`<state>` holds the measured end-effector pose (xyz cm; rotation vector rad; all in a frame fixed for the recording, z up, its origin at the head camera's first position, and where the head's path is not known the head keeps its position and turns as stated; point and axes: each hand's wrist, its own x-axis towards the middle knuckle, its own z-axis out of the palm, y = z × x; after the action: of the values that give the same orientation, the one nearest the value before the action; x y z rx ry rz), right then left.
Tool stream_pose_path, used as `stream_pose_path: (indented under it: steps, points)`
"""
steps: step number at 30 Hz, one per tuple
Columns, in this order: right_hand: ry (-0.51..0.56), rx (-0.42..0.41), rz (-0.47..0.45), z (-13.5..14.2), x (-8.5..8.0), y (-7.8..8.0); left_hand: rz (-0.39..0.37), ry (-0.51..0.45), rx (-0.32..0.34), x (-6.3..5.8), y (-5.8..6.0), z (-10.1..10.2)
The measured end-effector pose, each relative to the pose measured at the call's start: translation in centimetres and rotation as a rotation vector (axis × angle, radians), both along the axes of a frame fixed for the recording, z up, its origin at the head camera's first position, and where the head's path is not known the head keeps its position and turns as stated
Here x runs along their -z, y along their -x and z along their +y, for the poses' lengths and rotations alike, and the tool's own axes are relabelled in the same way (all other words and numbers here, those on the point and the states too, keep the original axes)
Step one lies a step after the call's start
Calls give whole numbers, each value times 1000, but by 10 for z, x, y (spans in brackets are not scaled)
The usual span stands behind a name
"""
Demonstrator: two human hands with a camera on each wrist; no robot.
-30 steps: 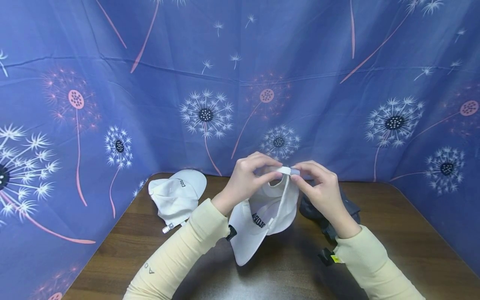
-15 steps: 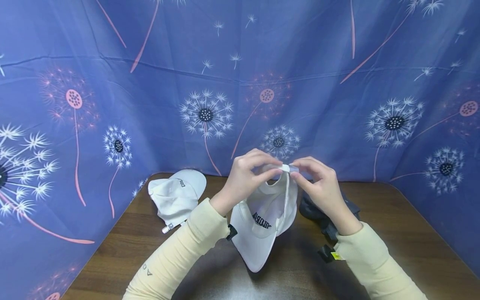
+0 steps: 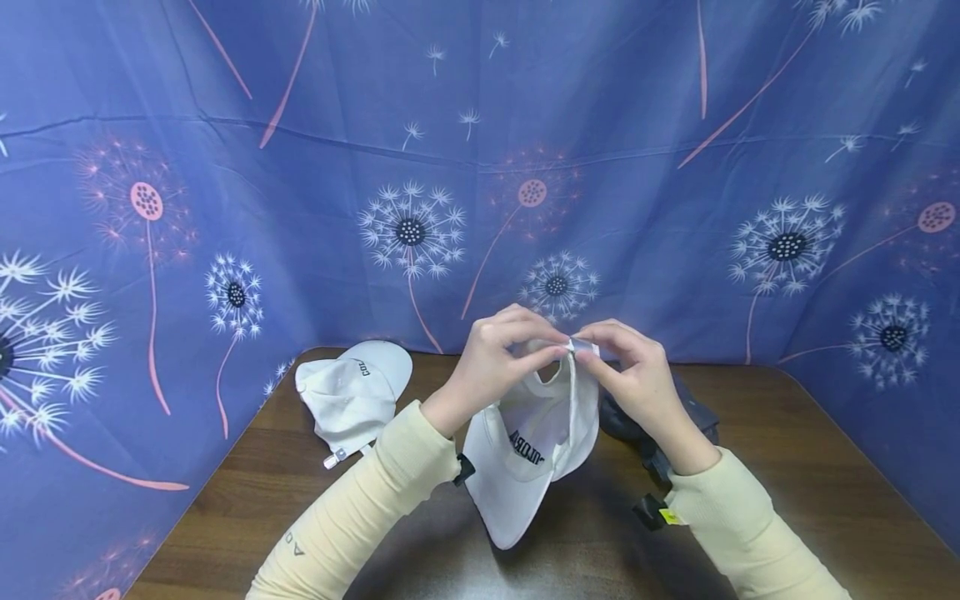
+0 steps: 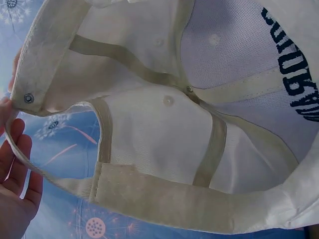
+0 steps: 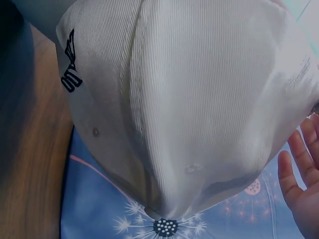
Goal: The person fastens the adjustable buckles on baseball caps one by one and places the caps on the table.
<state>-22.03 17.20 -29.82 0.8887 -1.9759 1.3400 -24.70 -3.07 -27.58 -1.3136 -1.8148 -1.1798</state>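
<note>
A white baseball cap [image 3: 510, 504] with dark lettering hangs above the table, its brim pointing down and its inside facing me. At its back strap, my left hand [image 3: 487, 362] pinches the band between thumb and fingers. Close beside it, my right hand [image 3: 637, 375] pinches the shiny clasp [image 3: 582, 344] on that strap. The fingertips of both hands nearly meet there. In the left wrist view, the cap's lining [image 4: 154, 129] and back opening fill the picture, with a small metal snap [image 4: 29, 98] on the band. The crown's outside [image 5: 209, 89] covers much of the right wrist view.
Another white cap [image 3: 348, 404] lies at the table's left, brim toward the back, with a metal clasp [image 3: 334, 457] at its near end. Behind my right hand sits a dark cap-like thing [image 3: 699, 408], partly hidden. A blue flowered cloth [image 3: 480, 125] hangs behind the wooden table [image 3: 810, 467].
The cap's brim has swung down and to the right. My left fingertips have come nearer the clasp, and less white strap shows between the hands. The other cap stays put.
</note>
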Motion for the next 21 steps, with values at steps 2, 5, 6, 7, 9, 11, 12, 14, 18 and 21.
stream_pose_path:
  steps: [2,5,6,7,9,11,12,14,18,21]
  points:
    - [-11,0,2,-1,0,-1,-3,8,6,-1,-1,0]
    - [-33,0,7,-1,-1,-2,-17,26,17,-1,-3,1]
    - [-37,-2,10,-1,-1,-1,-21,33,20,-1,-4,1]
    - [-42,-2,12,-1,-1,-1,-25,40,21,-1,-4,1]
    - [-55,1,23,0,-1,-1,-35,58,20,-2,-4,1]
    - [-65,7,29,0,-1,-1,-43,79,8,-2,-5,1]
    - [-72,12,33,0,-2,-1,-52,89,2,-3,-5,1]
    - [-88,28,45,0,-2,-2,-69,109,-13,-4,-6,1]
    - [-112,60,72,0,-4,-3,-113,140,-48,-7,-7,1]
    - [-121,76,85,0,-4,-3,-176,162,-73,-8,-9,0]
